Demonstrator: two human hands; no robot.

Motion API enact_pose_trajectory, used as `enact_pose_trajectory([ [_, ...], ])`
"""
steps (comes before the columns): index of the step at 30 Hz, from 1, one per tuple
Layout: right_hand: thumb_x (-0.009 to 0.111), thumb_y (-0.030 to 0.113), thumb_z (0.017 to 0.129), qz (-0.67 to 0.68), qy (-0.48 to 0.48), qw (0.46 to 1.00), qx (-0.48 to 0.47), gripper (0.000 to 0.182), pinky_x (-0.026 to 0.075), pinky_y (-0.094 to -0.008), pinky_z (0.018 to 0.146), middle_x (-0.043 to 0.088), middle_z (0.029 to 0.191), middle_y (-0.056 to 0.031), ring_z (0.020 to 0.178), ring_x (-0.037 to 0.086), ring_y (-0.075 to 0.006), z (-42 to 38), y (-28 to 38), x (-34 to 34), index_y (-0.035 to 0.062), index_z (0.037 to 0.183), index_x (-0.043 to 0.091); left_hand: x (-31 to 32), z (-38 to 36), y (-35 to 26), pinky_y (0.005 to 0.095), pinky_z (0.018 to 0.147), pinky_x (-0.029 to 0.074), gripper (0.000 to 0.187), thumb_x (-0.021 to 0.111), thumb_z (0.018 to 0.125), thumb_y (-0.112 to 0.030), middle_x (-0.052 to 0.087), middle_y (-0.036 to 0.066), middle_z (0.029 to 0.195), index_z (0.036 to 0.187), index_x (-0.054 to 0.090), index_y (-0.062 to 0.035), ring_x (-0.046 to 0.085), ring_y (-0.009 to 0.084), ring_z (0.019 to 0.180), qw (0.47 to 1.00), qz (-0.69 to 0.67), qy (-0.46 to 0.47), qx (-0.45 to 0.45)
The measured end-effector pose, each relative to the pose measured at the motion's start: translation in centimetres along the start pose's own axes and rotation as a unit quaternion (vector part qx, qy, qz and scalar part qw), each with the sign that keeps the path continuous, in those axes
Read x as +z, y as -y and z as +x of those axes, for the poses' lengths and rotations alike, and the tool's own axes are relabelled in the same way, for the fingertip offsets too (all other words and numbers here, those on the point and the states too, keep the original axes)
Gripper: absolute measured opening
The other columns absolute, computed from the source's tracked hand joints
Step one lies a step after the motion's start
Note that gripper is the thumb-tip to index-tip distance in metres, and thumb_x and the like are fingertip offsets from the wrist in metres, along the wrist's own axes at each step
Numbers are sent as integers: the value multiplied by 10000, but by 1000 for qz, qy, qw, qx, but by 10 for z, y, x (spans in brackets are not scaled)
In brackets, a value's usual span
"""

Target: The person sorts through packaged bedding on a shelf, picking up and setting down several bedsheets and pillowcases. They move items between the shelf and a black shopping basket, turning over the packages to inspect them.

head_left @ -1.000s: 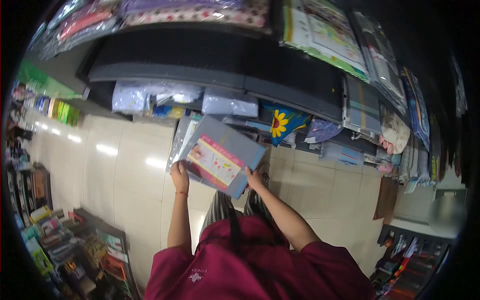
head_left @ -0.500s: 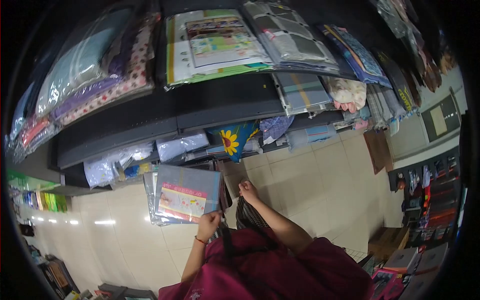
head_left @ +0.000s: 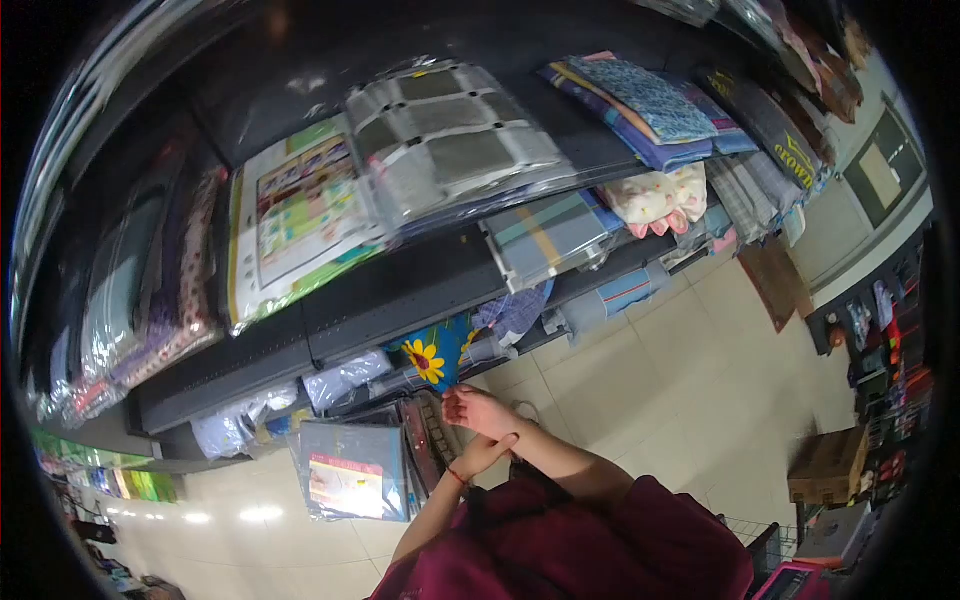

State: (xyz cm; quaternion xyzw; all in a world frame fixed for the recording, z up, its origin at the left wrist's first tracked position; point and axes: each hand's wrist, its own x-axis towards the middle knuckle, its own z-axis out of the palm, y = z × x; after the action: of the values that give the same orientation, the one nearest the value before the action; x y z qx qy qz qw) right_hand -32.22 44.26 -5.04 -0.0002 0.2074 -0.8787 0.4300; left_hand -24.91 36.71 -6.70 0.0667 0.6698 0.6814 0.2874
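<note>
My left hand (head_left: pixel 484 457), with a red band at its wrist, rests against my right forearm near the wrist, its fingers pressed together there. Loosely curled fingers show on my right hand (head_left: pixel 470 408), with nothing visible in them. Just beyond that hand is a blue cloth with yellow sunflowers (head_left: pixel 428 358) on the low shelf; whether they touch is unclear. To the left of both hands, a grey-blue packaged cloth with a pink-and-white label (head_left: pixel 352 445) stands low beside other packs.
Dark shelves (head_left: pixel 400 285) cross the view, holding a checked grey pack (head_left: pixel 460 135), a green-edged white pack (head_left: pixel 300 215) and blue folded cloths (head_left: pixel 640 105). Tiled floor (head_left: pixel 640 390) lies below. At the right are a cardboard box (head_left: pixel 828 465) and a wire basket (head_left: pixel 750 530).
My left hand has left the labelled pack's edge and moved right onto my right forearm. My right hand has come nearer the sunflower cloth. The view has turned and shifted.
</note>
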Motion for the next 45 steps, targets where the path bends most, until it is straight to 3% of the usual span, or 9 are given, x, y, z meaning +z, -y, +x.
enact_pose_trajectory([
  [7, 472, 177, 817, 159, -26, 981, -111, 189, 410, -361, 795, 556, 916, -113, 860, 528, -239, -72, 180, -73, 29, 925, 520, -36, 143, 15, 323, 677, 440, 324, 530, 810, -293, 580, 129, 868, 977, 520, -16, 565, 222, 772, 871, 477, -104, 60],
  [10, 516, 200, 794, -32, -158, 959, -235, 182, 449, -334, 725, 574, 845, -78, 803, 552, -204, -84, 274, -129, 70, 921, 519, -73, 197, 17, 354, 718, 431, 230, 530, 777, -135, 560, 158, 899, 977, 512, -23, 544, 298, 836, 925, 286, -216, 126],
  [14, 586, 296, 742, -470, -438, 660, -390, 359, 446, -319, 632, 585, 756, -126, 717, 578, -242, -56, 363, -173, -13, 911, 517, -93, 258, -23, 354, 789, 405, 308, 527, 768, -94, 517, 167, 1012, 1064, 469, -26, 486, 317, 952, 895, 291, -297, 162],
  [18, 613, 512, 625, -620, -438, 622, -195, 622, 440, -393, 690, 565, 833, -266, 775, 547, -403, -22, 398, -220, -59, 863, 549, -104, 323, 3, 356, 850, 376, 533, 570, 743, -125, 432, 208, 1134, 1215, 340, -38, 435, 332, 1028, 925, 179, -312, 121],
  [22, 665, 454, 617, -690, -470, 407, -372, 496, 415, -338, 564, 547, 615, -127, 595, 542, -256, -7, 397, -200, -19, 709, 546, -79, 332, -19, 364, 902, 341, 835, 661, 666, -199, 355, 244, 1206, 1303, 148, -34, 385, 363, 1090, 927, 238, -273, 94],
  [25, 688, 334, 639, -556, -370, 654, -354, 382, 406, -315, 548, 522, 594, -107, 543, 511, -230, -19, 389, -128, 13, 669, 483, -62, 324, -49, 414, 950, 276, 980, 715, 591, -252, 233, 261, 1274, 1316, 86, -53, 242, 402, 1183, 901, 329, -275, 59],
  [34, 628, 285, 695, -653, -199, 644, -345, 327, 454, -395, 600, 566, 782, -138, 751, 579, -305, -24, 290, 9, 63, 876, 472, 25, 272, -134, 440, 941, 255, 818, 649, 636, -248, 210, 251, 1227, 1257, 168, -18, 203, 406, 1146, 756, 531, -336, 184],
  [37, 633, 242, 693, -726, -41, 535, -430, 324, 466, -342, 661, 554, 989, -92, 805, 578, -256, -21, 246, 33, 50, 914, 496, 37, 236, -128, 411, 919, 280, 700, 616, 657, -226, 280, 198, 1169, 1211, 239, -24, 270, 338, 1102, 811, 410, -377, 179],
  [45, 535, 78, 760, -617, 177, 693, -327, 174, 388, -340, 852, 522, 1045, -110, 1003, 492, -261, -44, 237, 35, 31, 928, 529, 46, 102, -117, 333, 860, 348, 408, 528, 712, -166, 466, 56, 1012, 1088, 429, -40, 449, 157, 984, 855, -166, -471, 142],
])
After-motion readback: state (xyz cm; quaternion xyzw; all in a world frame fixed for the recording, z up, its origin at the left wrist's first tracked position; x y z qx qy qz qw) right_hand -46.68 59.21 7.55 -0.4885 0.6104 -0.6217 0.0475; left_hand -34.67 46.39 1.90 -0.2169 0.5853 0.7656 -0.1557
